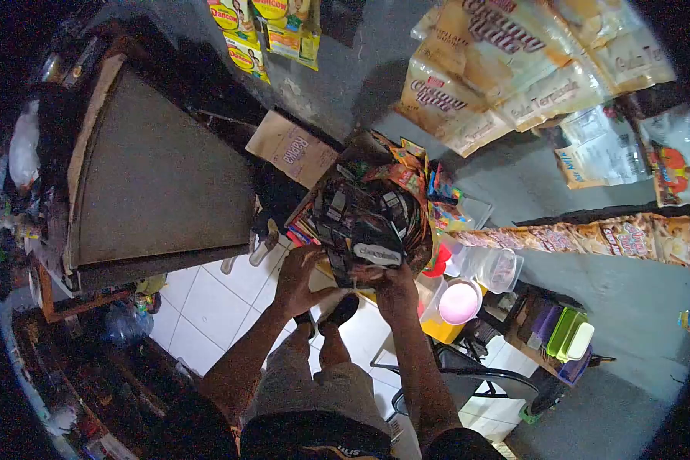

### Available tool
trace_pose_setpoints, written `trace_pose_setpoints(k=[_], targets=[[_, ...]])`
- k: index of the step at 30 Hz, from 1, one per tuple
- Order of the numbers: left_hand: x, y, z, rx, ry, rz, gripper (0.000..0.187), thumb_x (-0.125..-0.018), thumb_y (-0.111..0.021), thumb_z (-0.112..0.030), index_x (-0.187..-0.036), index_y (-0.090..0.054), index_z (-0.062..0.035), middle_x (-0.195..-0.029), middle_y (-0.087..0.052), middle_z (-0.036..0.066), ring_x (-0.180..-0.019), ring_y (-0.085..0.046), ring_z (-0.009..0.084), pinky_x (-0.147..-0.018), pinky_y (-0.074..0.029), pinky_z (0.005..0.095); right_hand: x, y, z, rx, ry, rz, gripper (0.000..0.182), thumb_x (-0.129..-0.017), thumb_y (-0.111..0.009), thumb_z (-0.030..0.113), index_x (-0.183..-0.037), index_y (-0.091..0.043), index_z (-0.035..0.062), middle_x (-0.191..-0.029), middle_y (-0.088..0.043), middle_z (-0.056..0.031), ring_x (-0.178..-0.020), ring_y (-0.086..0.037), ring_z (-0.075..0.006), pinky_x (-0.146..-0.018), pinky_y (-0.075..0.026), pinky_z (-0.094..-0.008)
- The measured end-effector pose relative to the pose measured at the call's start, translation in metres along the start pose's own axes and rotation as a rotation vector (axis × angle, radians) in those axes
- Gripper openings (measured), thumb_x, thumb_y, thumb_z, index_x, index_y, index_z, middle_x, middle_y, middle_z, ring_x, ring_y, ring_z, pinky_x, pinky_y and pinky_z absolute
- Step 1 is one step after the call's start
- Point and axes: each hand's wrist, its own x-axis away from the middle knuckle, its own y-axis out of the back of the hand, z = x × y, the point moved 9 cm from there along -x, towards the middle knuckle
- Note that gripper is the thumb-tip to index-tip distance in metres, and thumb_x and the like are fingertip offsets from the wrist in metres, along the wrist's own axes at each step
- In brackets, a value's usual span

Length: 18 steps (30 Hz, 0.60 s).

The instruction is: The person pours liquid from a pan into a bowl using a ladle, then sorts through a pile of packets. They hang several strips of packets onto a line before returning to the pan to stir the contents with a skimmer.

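A dark bundle of sachets [368, 215], one strip reading "chocolate", lies at the centre on top of a box of colourful packets. At its lower left edge is my left hand [303, 282], thumb apart from the fingers and curved toward the bundle, with no item visible between them. My right hand [393, 287] grips the bundle's lower right edge, its fingers wrapped at the dark packaging just below the chocolate label.
A brown carton [293, 149] stands behind, beside a large grey panel [165, 172] at left. Sachet strips [621, 236] hang at right. A pink-lidded tub [460, 300], a black chair [468, 374] and green containers [567, 333] are at lower right.
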Motion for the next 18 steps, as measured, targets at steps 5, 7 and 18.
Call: trace_pose_setpoints(k=[5,7,18], targets=[[0.015,0.021,-0.002,0.068,-0.032,-0.176,0.048,-0.073,-0.075,-0.023,-0.112,-0.053,-0.0053,-0.105,-0.056,0.012,-0.103,-0.053,0.0308,-0.089,-0.042,0.0403,0.037,-0.041,0.046,-0.07,0.053,-0.141,0.05,-0.082,-0.057,0.015,-0.129,-0.043,0.005,-0.116,-0.058,-0.0143,-0.098,-0.06,-0.0297,-0.084,-0.049,-0.0428],[0.022,0.022,0.021,0.233,0.065,-0.262,0.04,-0.076,-0.071,-0.02,-0.108,-0.053,-0.0045,-0.104,-0.056,0.012,-0.1,-0.054,0.0301,-0.088,-0.043,0.0397,0.056,-0.063,0.069,0.054,0.007,0.05,0.051,-0.078,-0.058,0.015,-0.126,-0.045,0.0034,-0.115,-0.058,-0.0157,-0.098,-0.06,-0.0299,-0.08,-0.051,-0.0436],[-0.024,-0.104,0.196,-0.446,0.287,-0.195,0.074,-0.083,-0.053,-0.062,-0.135,-0.043,-0.0097,-0.128,-0.053,0.015,-0.111,-0.055,0.0286,-0.094,-0.042,0.0434,0.21,-0.021,0.179,0.361,0.476,0.013,0.042,-0.062,-0.07,0.009,-0.094,-0.06,-0.0152,-0.074,-0.064,-0.0232,-0.058,-0.064,-0.032,-0.058,-0.056,-0.0387]])
